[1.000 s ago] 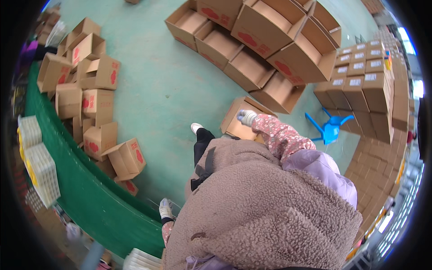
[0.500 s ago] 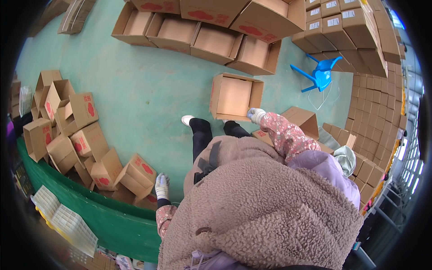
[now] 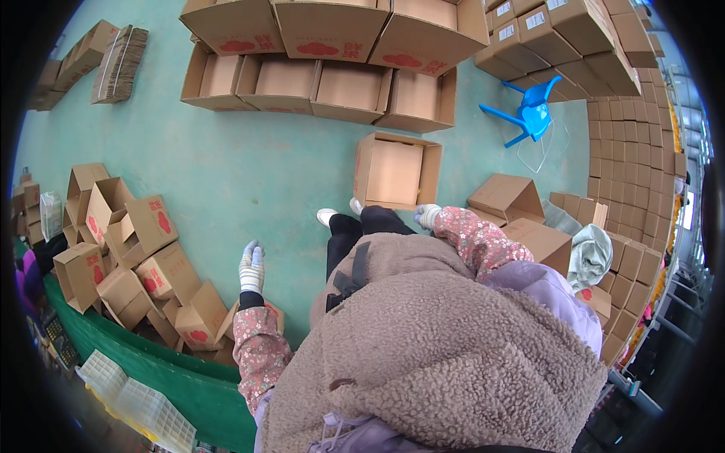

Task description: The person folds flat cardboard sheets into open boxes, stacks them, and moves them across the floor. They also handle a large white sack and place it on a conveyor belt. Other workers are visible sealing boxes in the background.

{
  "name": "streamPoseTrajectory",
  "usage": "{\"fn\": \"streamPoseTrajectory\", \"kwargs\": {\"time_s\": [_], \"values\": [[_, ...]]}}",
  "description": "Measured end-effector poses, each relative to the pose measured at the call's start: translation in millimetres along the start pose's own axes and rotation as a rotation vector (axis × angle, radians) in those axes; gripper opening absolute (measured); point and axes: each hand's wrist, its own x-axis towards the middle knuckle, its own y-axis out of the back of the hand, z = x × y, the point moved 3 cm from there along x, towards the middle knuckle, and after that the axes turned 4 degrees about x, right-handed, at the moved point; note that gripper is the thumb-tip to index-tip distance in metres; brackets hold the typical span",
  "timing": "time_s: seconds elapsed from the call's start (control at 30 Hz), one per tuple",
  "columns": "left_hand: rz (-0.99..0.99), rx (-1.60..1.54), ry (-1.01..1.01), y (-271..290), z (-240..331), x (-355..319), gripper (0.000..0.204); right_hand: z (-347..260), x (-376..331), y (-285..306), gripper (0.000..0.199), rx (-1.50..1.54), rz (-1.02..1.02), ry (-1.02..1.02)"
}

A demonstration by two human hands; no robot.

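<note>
An open-topped cardboard box (image 3: 364, 170) stands just in front of my feet, with nothing seen inside it. My right hand (image 3: 427, 217), in a striped glove, is closed over the near right corner of its rim. My left hand (image 3: 251, 269), gloved the same way, is held out to the left over the floor. Its fingers are stretched out and nothing is in them. Nearest to that hand is a heap of cardboard boxes (image 3: 171, 271) with red print, tumbled at different angles.
Ahead, open boxes (image 3: 323, 28) are stacked in rows. A blue plastic chair (image 3: 535, 113) stands to the right, before closed cartons (image 3: 631, 166) piled high. More boxes (image 3: 504, 198) lie by my right arm. A green barrier (image 3: 151, 381) curves behind the heap at left.
My left hand has swung forward and away from the heaped boxes, out over the floor. My right hand stays on the box rim. The view has shifted somewhat.
</note>
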Motion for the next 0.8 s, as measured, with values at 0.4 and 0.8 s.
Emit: {"fn": "streamPoseTrajectory", "kwargs": {"time_s": [0.4, 0.8], "values": [[-0.07, -0.071, 0.305, -42.4, -72.1, -93.8, 0.033, -59.7, 48.1, 53.5, 0.023, -0.184, 0.109, 0.184], [-0.085, -0.152, 0.141, -18.9, -82.1, -89.0, 0.033, -102.8, 63.4, 62.8, 0.024, -0.383, 0.237, 0.09]]}}
